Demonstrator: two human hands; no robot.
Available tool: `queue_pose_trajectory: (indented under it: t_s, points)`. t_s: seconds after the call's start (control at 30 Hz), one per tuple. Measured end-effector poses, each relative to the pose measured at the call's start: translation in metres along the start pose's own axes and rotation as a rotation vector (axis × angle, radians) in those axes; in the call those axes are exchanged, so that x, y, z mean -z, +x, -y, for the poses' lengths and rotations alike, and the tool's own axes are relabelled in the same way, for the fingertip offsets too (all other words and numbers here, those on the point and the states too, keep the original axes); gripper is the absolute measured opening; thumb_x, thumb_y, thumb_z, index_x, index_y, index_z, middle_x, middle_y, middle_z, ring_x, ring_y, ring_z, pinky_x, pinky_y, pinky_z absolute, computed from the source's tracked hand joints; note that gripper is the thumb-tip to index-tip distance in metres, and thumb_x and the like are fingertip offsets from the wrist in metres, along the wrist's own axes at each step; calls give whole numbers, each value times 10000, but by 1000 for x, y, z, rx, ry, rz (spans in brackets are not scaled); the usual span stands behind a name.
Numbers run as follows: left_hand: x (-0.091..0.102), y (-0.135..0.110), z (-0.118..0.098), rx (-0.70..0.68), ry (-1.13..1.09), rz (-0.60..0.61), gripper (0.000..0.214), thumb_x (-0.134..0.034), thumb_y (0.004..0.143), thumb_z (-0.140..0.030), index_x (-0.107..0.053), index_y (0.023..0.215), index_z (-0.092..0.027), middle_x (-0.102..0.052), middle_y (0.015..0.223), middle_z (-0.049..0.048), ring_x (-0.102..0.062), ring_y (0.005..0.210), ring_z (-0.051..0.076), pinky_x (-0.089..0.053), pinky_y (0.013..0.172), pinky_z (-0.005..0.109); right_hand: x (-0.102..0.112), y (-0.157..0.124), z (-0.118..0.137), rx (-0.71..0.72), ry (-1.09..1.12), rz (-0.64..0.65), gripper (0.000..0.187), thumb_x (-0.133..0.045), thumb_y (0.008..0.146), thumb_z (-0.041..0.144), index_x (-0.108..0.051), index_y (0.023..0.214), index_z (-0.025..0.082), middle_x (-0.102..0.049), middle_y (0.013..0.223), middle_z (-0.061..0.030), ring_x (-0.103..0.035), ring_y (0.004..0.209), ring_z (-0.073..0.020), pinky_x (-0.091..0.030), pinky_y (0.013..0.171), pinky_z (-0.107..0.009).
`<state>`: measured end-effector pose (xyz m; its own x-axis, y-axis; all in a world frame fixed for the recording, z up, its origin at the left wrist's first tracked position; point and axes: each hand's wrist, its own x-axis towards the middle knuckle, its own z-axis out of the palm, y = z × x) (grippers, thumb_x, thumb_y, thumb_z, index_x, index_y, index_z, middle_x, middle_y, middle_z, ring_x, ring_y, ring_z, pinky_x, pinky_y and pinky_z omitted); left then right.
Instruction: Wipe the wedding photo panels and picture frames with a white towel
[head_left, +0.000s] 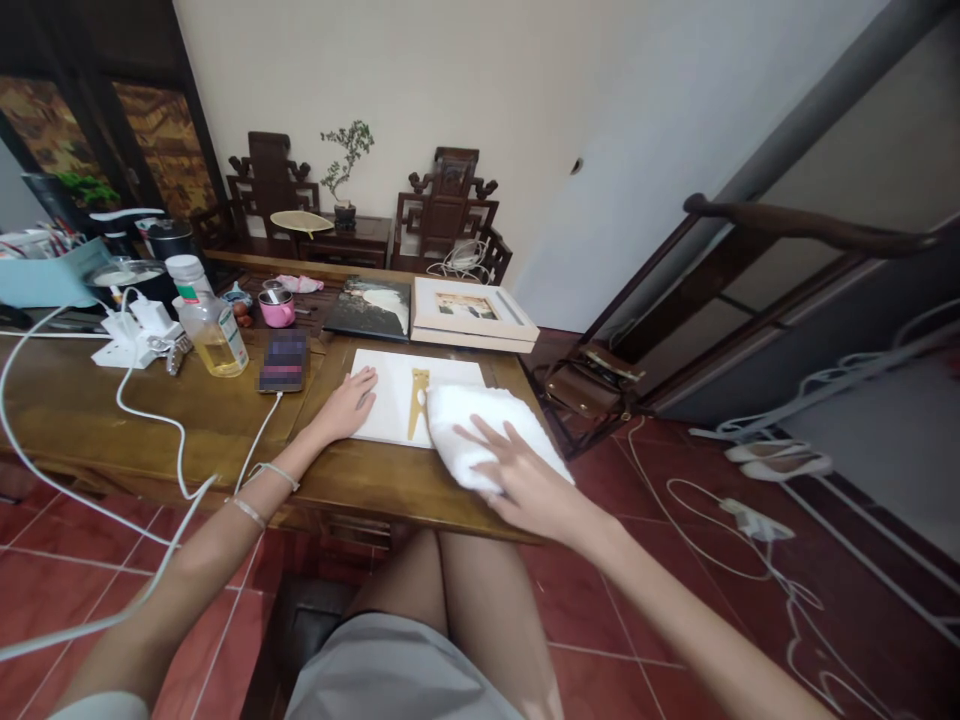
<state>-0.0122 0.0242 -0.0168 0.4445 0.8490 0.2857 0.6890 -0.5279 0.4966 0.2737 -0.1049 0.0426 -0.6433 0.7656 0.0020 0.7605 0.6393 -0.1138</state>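
Observation:
A white flat board (390, 398) with a gold figure on it (418, 402) lies on the wooden table (225, 430). My left hand (346, 402) rests flat on the board's left edge, fingers stretched out. My right hand (525, 480) lies open on a folded white cloth (480, 425), fingers spread, pressing it onto the board's right side. The cloth hides that part of the board.
Two framed pictures (471, 310) (373, 305) lie beyond the board. A phone (284, 362) on a cable, a bottle of yellow liquid (210, 325), a pink cup (276, 307) and a white power strip (135, 340) sit to the left. Cables (750, 520) trail over the red floor.

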Motion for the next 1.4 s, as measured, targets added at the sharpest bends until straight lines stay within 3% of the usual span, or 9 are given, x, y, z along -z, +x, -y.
queue_pose_trajectory:
  t_s: [0.1, 0.17, 0.43, 0.53, 0.63, 0.9, 1.03, 1.17, 1.4]
  points:
    - [0, 0, 0, 0, -1, -4, 487, -332, 909, -285, -486, 1339, -116, -418, 1465, 137, -312, 1402, 220, -188, 1171, 449, 2, -13, 2, 29, 51, 11, 293, -504, 703, 108, -713, 893, 183, -321, 1519, -72, -161, 1425, -342, -192, 1115, -616]
    - [-1, 0, 0, 3, -4, -2, 488, -334, 908, -283, -488, 1336, -107, -417, 1465, 143, -313, 1402, 222, -187, 1171, 449, 2, -5, -9, 13, 55, -11, 317, -488, 717, 103, -703, 932, 191, -341, 1511, -70, -200, 1420, -320, -211, 1119, -595]
    - [0, 0, 3, 2, -4, 3, 518, -331, 908, -299, -483, 1335, -49, -409, 1463, 172, -315, 1400, 233, -178, 1173, 439, -2, 91, -75, -155, -36, -71, 392, -453, 830, 164, -614, 1180, 90, -385, 1474, -184, -222, 1410, -342, -244, 1066, -619]
    - [1, 0, 3, 0, -5, 1, 506, -336, 907, -300, -485, 1337, -80, -416, 1461, 159, -318, 1399, 228, -183, 1169, 449, -5, 104, -81, -168, -38, -85, 407, -457, 818, 152, -613, 1189, 95, -356, 1496, -160, -194, 1415, -351, -241, 1052, -640]
    - [1, 0, 3, -2, -8, -1, 490, -339, 906, -294, -486, 1339, -118, -424, 1460, 143, -319, 1399, 221, -191, 1164, 456, -7, 88, -70, -134, -23, -78, 401, -465, 792, 135, -631, 1156, 105, -359, 1494, -158, -186, 1419, -345, -216, 1064, -646]
    - [-1, 0, 1, -3, -28, -11, 477, -339, 903, -283, -496, 1327, -129, -427, 1457, 143, -320, 1398, 232, -189, 1162, 478, 4, -16, 1, 27, 105, 38, 353, -440, 678, 50, -688, 879, 201, -344, 1513, -29, -142, 1437, -299, -159, 1117, -630]
    - [-1, 0, 2, -7, -17, -9, 482, -341, 904, -284, -493, 1329, -113, -426, 1457, 149, -317, 1399, 232, -189, 1165, 467, 7, -27, 3, 26, 122, 56, 320, -447, 694, 63, -678, 875, 192, -358, 1504, -58, -226, 1415, -308, -182, 1127, -598]
    - [0, 0, 2, -2, -16, -4, 491, -342, 903, -285, -494, 1328, -91, -419, 1459, 162, -317, 1399, 232, -180, 1169, 456, 2, 5, -29, -84, 97, -20, 307, -458, 777, 133, -659, 1006, 167, -348, 1502, -143, -373, 1350, -304, -257, 1115, -536]
    - [1, 0, 3, -3, -25, -9, 487, -349, 903, -295, -486, 1344, -142, -427, 1460, 131, -323, 1396, 223, -188, 1163, 470, -2, 97, -77, -154, 35, -51, 354, -443, 833, 160, -612, 1142, 128, -334, 1510, -151, -185, 1420, -347, -226, 1047, -659]
